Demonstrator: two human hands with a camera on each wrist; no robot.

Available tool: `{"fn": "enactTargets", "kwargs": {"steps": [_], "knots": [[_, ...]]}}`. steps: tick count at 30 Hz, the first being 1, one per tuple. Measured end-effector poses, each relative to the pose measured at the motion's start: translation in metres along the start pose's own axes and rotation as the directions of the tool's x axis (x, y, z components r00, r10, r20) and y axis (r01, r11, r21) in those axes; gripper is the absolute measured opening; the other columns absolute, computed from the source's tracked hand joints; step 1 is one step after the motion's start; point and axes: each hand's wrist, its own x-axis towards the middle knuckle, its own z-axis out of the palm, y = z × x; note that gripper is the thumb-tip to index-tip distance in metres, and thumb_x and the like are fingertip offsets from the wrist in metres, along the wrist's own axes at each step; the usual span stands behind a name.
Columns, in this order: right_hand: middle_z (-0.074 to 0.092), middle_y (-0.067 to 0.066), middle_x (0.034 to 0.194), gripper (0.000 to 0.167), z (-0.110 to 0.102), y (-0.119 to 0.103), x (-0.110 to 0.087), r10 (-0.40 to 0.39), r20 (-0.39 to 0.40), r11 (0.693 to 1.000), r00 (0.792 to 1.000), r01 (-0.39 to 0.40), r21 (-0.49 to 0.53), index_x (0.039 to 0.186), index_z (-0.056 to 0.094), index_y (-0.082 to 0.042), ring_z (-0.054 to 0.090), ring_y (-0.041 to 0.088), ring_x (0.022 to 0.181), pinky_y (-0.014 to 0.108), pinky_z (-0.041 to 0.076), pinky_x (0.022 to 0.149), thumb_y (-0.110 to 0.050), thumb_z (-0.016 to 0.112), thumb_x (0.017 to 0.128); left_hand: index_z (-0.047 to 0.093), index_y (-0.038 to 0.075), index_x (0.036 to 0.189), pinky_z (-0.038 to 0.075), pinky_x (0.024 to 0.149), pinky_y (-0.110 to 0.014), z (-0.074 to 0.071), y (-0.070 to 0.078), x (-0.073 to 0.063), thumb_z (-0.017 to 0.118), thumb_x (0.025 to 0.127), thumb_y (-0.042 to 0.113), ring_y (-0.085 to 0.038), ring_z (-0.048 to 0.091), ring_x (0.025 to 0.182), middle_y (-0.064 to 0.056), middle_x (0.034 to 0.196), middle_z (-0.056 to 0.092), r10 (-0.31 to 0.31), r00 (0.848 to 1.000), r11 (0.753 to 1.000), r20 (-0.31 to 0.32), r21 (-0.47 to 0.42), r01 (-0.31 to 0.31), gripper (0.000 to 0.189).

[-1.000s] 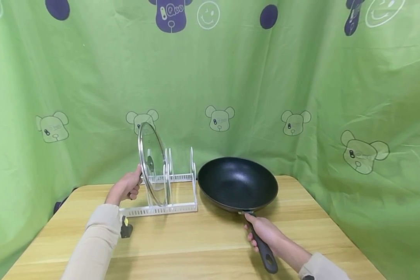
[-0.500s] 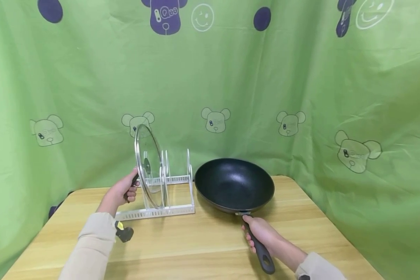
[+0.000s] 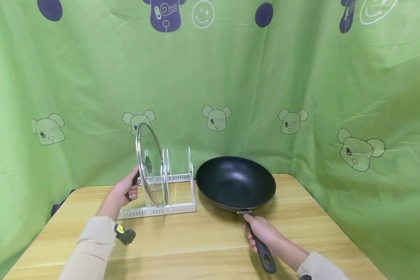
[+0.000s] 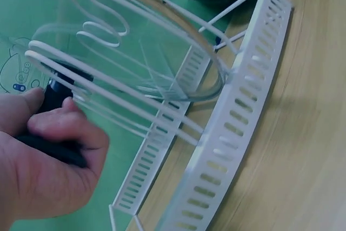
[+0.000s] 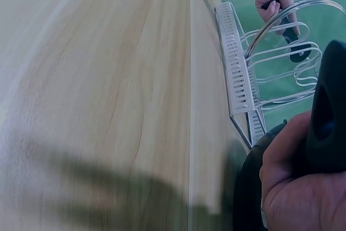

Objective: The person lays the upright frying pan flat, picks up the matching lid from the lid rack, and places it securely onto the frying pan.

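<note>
A clear glass pan lid point(image 3: 149, 140) with a metal rim stands upright in a white wire rack point(image 3: 157, 210) at the left of the table. My left hand point(image 3: 122, 189) is beside it, fingers curled around the lid's black handle point(image 4: 57, 91). In the left wrist view, the lid's rim point(image 4: 178, 17) sits between the rack's wire loops. To the right of the rack is a black wok point(image 3: 236, 182), its bowl facing up. My right hand point(image 3: 262, 233) grips the wok's long black handle point(image 3: 266, 256) near the bowl; the right wrist view shows the handle's end point(image 5: 331, 112) close up.
A light wooden table point(image 3: 196, 249) carries the rack and wok. Behind and at both sides hangs a green curtain point(image 3: 210, 77) with bear prints. The wok's left edge is close to the rack's right end. A dark device point(image 3: 125, 234) is strapped at the left wrist.
The view has shifted slightly. My left wrist has turned a little, showing more of the lid's black handle. Lid, rack and wok keep their places, and my right hand keeps its grip.
</note>
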Motion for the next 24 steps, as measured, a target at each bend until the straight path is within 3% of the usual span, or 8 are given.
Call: {"fn": "enactTargets", "kwargs": {"steps": [10, 24], "knots": [[0.043, -0.003, 0.063, 0.036, 0.000, 0.001, 0.001, 0.000, 0.002, 1.000, 1.000, 0.000, -0.003, 0.098, 0.050, -0.007, 0.039, 0.010, 0.047, 0.023, 0.040, 0.043, -0.038, 0.035, 0.108, 0.045, 0.016, 0.075, 0.025, 0.036, -0.015, 0.004, -0.002, 0.004, 0.046, 0.102, 0.059, 0.001, 0.028, 0.039, 0.015, 0.051, 0.034, -0.005, 0.998, 0.995, -0.070, -0.096, -0.002, 0.051], [0.043, -0.002, 0.063, 0.034, -0.001, -0.001, 0.001, 0.010, -0.007, 1.000, 1.000, -0.009, 0.005, 0.096, 0.048, -0.008, 0.038, 0.009, 0.048, 0.022, 0.039, 0.043, -0.037, 0.036, 0.108, 0.038, 0.011, 0.096, 0.024, 0.038, -0.014, 0.013, 0.005, -0.002, 0.042, 0.105, 0.054, 0.001, 0.026, 0.044, 0.014, 0.060, 0.030, 0.004, 0.993, 0.996, -0.119, -0.084, -0.014, 0.044]]}}
